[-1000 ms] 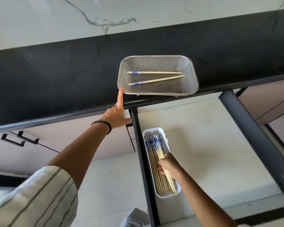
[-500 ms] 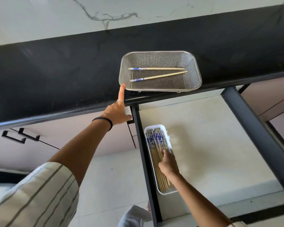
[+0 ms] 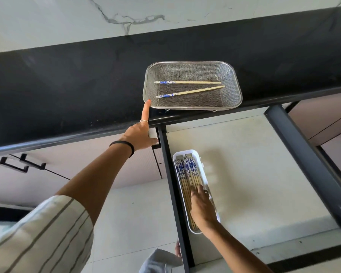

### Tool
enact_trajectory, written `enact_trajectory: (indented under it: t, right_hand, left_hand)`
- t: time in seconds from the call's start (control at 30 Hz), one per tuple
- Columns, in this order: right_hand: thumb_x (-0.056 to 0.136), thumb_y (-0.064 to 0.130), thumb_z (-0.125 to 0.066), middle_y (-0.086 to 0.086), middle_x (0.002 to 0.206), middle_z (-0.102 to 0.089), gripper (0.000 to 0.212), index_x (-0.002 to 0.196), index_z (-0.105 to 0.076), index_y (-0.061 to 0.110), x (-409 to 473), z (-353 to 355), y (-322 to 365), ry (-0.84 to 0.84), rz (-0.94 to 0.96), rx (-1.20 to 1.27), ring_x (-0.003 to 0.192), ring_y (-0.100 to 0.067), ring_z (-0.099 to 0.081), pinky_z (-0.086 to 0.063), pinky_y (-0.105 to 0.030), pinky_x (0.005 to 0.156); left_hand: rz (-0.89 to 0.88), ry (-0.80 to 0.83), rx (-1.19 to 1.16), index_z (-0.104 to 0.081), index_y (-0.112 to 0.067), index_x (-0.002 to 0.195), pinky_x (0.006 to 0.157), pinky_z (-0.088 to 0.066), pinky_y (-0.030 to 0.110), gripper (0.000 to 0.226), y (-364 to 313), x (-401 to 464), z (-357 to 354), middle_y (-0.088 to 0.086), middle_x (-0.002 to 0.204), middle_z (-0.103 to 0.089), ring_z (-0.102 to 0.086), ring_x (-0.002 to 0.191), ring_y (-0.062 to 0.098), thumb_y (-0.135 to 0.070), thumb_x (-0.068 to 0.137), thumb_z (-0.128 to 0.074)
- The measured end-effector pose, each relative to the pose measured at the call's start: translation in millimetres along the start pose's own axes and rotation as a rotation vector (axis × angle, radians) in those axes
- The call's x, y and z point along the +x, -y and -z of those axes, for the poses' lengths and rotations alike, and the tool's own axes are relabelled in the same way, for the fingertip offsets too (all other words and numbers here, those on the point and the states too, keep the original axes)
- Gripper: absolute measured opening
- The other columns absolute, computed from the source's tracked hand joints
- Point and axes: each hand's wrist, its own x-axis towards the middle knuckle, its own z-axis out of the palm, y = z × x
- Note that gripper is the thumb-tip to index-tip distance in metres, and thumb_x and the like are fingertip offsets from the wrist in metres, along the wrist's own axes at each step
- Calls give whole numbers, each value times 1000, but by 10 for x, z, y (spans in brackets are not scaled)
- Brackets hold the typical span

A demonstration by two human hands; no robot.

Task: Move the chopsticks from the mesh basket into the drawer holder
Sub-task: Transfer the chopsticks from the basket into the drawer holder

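1. Steel mesh basket (image 3: 237, 81) sits on the black bench (image 3: 67, 85), near its front edge, with two blue-patterned chopsticks (image 3: 187, 88) lying inside, apart and slightly angled to each other.
2. Left hand (image 3: 140, 134) reaches up with its index finger extended, the tip touching the basket's near-left corner; it grips nothing.
3. Below, the open drawer (image 3: 254, 164) carries a white holder (image 3: 199, 160) packed with matching chopsticks.
4. Right hand (image 3: 202, 207) lies flat over the holder's near end, fingers (image 3: 199, 191) spread loosely on the bundle, gripping nothing.
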Motion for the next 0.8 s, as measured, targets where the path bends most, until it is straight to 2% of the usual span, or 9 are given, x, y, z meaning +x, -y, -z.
enact_trajectory:
  t: [0.17, 0.37, 0.47, 0.53, 0.6, 0.67, 0.73, 0.8]
  right_hand:
    - [93, -6, -37, -10, 150, -32, 54, 145, -29, 5, -66, -46, -26, -39, 22, -47, 136, -27, -38, -39, -35, 108]
    - [91, -9, -39, -10, 152, -31, 60, 147, -23, 4, -54, -28, -11, -10, 34, -23, 135, -25, -42, -41, -37, 109]
    - [91, -11, -38, -12, 155, -27, 56, 145, -28, 1, -71, 32, 11, 36, 40, 10, 135, -26, -42, -41, -36, 109]
    - [92, -8, -40, -15, 149, -37, 51, 142, -30, -2, -61, 59, 19, 58, 14, 36, 124, -26, -54, -47, -34, 103]
    - [97, 0, -36, -17, 144, -44, 49, 145, -24, -1, -67, 86, 77, 131, -41, 37, 120, -27, -57, -46, -35, 104]
    - [100, 7, -30, -20, 148, -37, 52, 148, -12, -2, -77, 73, 151, 189, 16, 4, 130, -30, -48, -40, -35, 109]
    - [99, 3, -29, -20, 144, -42, 53, 148, -8, -4, -34, 73, 170, 152, 14, -33, 126, -28, -52, -44, -30, 101]
    - [101, 7, -27, -17, 140, -47, 51, 148, -11, 0, -16, 74, 162, 137, 41, -73, 122, -27, -55, -46, -31, 99]
  left_hand:
    - [-7, -7, 14, 35, -31, 140, 70, -58, 42, 120, 12, 12, -8, 0, 98, -41, -64, 62, 24, -14, 83, -70]
    - [-20, -13, 25, 36, -32, 139, 71, -58, 43, 120, 28, 27, -21, -2, 93, -40, -66, 64, 26, -15, 83, -69]
    - [-26, -22, 17, 36, -33, 139, 71, -58, 42, 121, 32, 28, -30, -4, 91, -38, -66, 64, 25, -15, 83, -70]
    - [-30, -25, 16, 35, -32, 140, 69, -58, 38, 120, 33, 30, -32, -10, 84, -35, -65, 63, 24, -15, 83, -70]
    - [-36, -23, 22, 35, -30, 141, 66, -57, 34, 120, 22, 28, -24, -14, 73, -27, -64, 62, 23, -15, 84, -70]
    - [-36, -7, 25, 35, -30, 141, 69, -57, 36, 119, 16, 22, -12, -14, 72, -24, -65, 64, 24, -16, 84, -69]
    - [-33, 3, 19, 35, -31, 141, 73, -57, 39, 118, 18, 17, -2, -14, 74, -25, -66, 67, 26, -15, 84, -68]
    - [-36, 5, 16, 34, -32, 141, 74, -57, 41, 118, 27, 19, 3, -15, 73, -23, -67, 68, 28, -15, 84, -68]
